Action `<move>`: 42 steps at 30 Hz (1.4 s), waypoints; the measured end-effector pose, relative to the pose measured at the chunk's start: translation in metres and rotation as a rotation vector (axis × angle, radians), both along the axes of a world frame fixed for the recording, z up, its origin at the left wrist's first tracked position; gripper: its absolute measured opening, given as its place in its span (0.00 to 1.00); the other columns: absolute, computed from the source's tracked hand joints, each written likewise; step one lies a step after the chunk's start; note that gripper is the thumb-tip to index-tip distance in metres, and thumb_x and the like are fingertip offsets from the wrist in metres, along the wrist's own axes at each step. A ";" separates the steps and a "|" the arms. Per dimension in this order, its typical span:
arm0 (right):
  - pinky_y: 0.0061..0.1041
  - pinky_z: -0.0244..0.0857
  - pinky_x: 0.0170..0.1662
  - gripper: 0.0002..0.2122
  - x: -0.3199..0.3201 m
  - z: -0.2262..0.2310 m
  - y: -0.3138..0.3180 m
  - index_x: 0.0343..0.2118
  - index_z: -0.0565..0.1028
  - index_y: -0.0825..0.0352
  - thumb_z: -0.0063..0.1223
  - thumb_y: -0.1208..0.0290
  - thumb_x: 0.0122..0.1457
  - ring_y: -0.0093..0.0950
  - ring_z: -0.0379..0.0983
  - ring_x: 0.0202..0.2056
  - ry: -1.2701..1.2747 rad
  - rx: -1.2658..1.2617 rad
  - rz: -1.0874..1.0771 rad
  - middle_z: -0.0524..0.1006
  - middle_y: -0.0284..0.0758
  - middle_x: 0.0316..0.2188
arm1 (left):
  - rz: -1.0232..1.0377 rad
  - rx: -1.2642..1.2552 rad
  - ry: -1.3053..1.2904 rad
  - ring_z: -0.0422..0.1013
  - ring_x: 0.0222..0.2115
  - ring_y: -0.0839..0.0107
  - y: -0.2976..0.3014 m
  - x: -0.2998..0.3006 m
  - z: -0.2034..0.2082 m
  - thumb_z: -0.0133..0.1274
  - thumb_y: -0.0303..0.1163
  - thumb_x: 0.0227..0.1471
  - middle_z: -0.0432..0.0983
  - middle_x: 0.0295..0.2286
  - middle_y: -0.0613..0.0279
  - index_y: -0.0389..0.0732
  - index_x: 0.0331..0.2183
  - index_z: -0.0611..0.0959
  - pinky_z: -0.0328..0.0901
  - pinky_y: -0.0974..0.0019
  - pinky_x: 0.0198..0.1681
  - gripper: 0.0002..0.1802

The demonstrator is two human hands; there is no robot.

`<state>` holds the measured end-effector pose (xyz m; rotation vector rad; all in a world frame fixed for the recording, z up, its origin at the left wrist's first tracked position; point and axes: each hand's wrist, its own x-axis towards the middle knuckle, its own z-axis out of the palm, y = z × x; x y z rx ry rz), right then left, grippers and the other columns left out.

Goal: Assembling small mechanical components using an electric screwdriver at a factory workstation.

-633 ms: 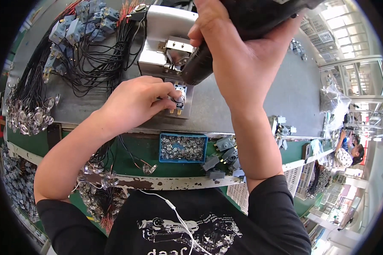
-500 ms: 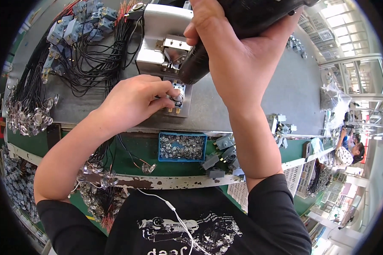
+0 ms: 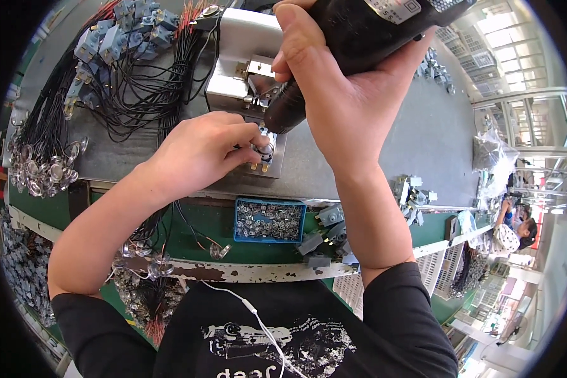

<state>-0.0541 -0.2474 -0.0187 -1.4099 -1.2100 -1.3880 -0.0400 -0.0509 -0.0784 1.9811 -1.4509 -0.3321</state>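
Observation:
My right hand (image 3: 353, 101) is wrapped round a thick black power screwdriver (image 3: 353, 34), its narrower nose slanting down to the left. Below the nose, a small grey switch-like part (image 3: 268, 150) with brass terminals sits on a metal fixture plate (image 3: 272, 169). The thumb and forefinger of my left hand (image 3: 201, 148) close on this part from the left side. The tool's nose hides the part's far end, so I cannot tell whether the tip touches it. Right behind stands a silver metal housing (image 3: 239, 47) with a bracket.
Bundled black wires (image 3: 151, 120) with grey switches (image 3: 110, 44) lie at the left. A blue tray (image 3: 269, 239) of small metal pieces is nearest me, loose grey switches (image 3: 321, 242) beside it. More grey parts (image 3: 412, 195) lie right. Another person (image 3: 513, 236) is far right.
The screwdriver's nose has shifted slightly down, and its body has tilted so that more of its label shows. My left hand keeps its grip on the grey part. The view has shifted slightly.

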 end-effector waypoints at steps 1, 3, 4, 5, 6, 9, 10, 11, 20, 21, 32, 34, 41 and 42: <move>0.20 0.73 0.34 0.28 -0.029 0.009 0.032 0.54 0.58 0.69 0.62 0.89 0.55 0.22 0.77 0.34 0.492 0.324 -0.054 0.78 0.37 0.36 | 0.007 0.002 -0.003 0.77 0.35 0.60 0.004 0.001 -0.004 0.63 0.37 0.54 0.78 0.29 0.64 0.46 0.38 0.83 0.72 0.57 0.36 0.10; 0.20 0.73 0.33 0.27 -0.035 0.012 0.033 0.53 0.59 0.70 0.62 0.89 0.55 0.21 0.77 0.33 0.979 0.641 -0.135 0.78 0.37 0.35 | 0.002 0.016 -0.002 0.77 0.35 0.60 0.001 0.000 0.000 0.63 0.36 0.54 0.78 0.29 0.63 0.46 0.38 0.83 0.72 0.56 0.36 0.10; 0.20 0.73 0.33 0.25 -0.013 0.005 0.006 0.52 0.61 0.70 0.62 0.89 0.55 0.21 0.77 0.33 0.616 0.294 -0.096 0.78 0.37 0.35 | -0.006 0.032 -0.006 0.77 0.35 0.60 -0.003 -0.001 0.004 0.63 0.36 0.53 0.78 0.29 0.63 0.46 0.37 0.83 0.72 0.56 0.36 0.10; 0.20 0.73 0.32 0.24 0.001 -0.001 -0.007 0.50 0.63 0.71 0.63 0.89 0.55 0.21 0.77 0.32 0.256 -0.046 -0.046 0.78 0.36 0.35 | -0.008 0.033 -0.003 0.77 0.35 0.60 -0.003 0.000 0.005 0.63 0.36 0.53 0.78 0.29 0.63 0.46 0.37 0.83 0.72 0.56 0.36 0.10; 0.20 0.73 0.31 0.20 0.002 0.002 -0.005 0.47 0.66 0.72 0.63 0.88 0.55 0.20 0.77 0.31 0.269 -0.062 -0.021 0.78 0.36 0.33 | -0.009 0.036 0.034 0.77 0.35 0.60 -0.002 0.002 0.002 0.63 0.36 0.53 0.78 0.29 0.62 0.45 0.37 0.82 0.72 0.56 0.37 0.10; 0.19 0.73 0.30 0.19 -0.049 0.017 0.041 0.46 0.67 0.72 0.63 0.89 0.55 0.20 0.77 0.30 1.012 0.581 -0.040 0.79 0.36 0.32 | -0.013 0.013 0.052 0.77 0.36 0.58 -0.001 0.005 -0.005 0.63 0.35 0.53 0.78 0.29 0.62 0.45 0.37 0.82 0.71 0.55 0.37 0.10; 0.19 0.73 0.30 0.19 -0.037 0.013 0.031 0.46 0.67 0.72 0.63 0.89 0.55 0.20 0.77 0.30 1.012 0.580 -0.040 0.79 0.36 0.32 | -0.023 -0.009 0.020 0.77 0.35 0.58 -0.001 0.003 -0.002 0.63 0.35 0.53 0.77 0.29 0.61 0.44 0.36 0.82 0.71 0.54 0.37 0.10; 0.19 0.72 0.29 0.17 -0.014 0.003 0.011 0.45 0.68 0.73 0.63 0.89 0.56 0.20 0.77 0.30 0.649 0.311 0.011 0.79 0.36 0.32 | -0.025 -0.011 0.020 0.77 0.35 0.58 -0.003 0.002 -0.001 0.63 0.35 0.53 0.77 0.29 0.61 0.44 0.36 0.82 0.71 0.54 0.37 0.10; 0.19 0.72 0.29 0.14 -0.057 0.023 0.040 0.44 0.73 0.76 0.62 0.89 0.56 0.20 0.77 0.28 1.097 0.460 -0.093 0.80 0.38 0.33 | -0.001 -0.091 0.075 0.76 0.33 0.56 0.005 -0.003 -0.016 0.63 0.34 0.53 0.77 0.29 0.60 0.44 0.38 0.82 0.71 0.55 0.36 0.10; 0.19 0.73 0.30 0.18 -0.059 0.024 0.041 0.48 0.71 0.75 0.62 0.89 0.56 0.20 0.77 0.28 1.092 0.408 -0.147 0.80 0.38 0.33 | -0.006 -0.084 0.091 0.76 0.34 0.57 0.006 -0.002 -0.016 0.63 0.33 0.54 0.77 0.29 0.60 0.44 0.38 0.82 0.70 0.56 0.36 0.10; 0.21 0.74 0.31 0.35 -0.062 0.008 0.048 0.64 0.53 0.68 0.62 0.88 0.57 0.23 0.78 0.33 0.884 0.527 -0.283 0.79 0.38 0.36 | -0.180 -0.046 -0.468 0.74 0.38 0.65 -0.001 -0.044 0.016 0.63 0.32 0.42 0.78 0.32 0.67 0.43 0.34 0.83 0.66 0.59 0.42 0.12; 0.21 0.74 0.31 0.35 -0.059 0.009 0.048 0.64 0.53 0.68 0.62 0.87 0.57 0.23 0.78 0.33 0.860 0.543 -0.270 0.79 0.38 0.36 | -0.428 0.176 -0.429 0.74 0.37 0.68 0.004 -0.063 0.006 0.61 0.32 0.41 0.78 0.29 0.69 0.45 0.31 0.84 0.65 0.62 0.41 0.10; 0.21 0.74 0.31 0.34 -0.047 0.021 0.040 0.63 0.54 0.68 0.62 0.87 0.57 0.23 0.78 0.33 0.744 0.573 -0.266 0.79 0.38 0.36 | -0.619 0.191 -0.524 0.73 0.33 0.70 0.001 -0.078 -0.022 0.59 0.32 0.42 0.77 0.24 0.71 0.48 0.26 0.84 0.62 0.66 0.39 0.03; 0.21 0.74 0.31 0.34 -0.045 0.024 0.040 0.63 0.54 0.68 0.62 0.87 0.58 0.23 0.78 0.33 0.726 0.579 -0.263 0.79 0.38 0.36 | -0.582 0.142 -0.486 0.73 0.32 0.69 0.002 -0.078 -0.023 0.59 0.32 0.43 0.76 0.24 0.70 0.46 0.25 0.82 0.63 0.66 0.38 0.03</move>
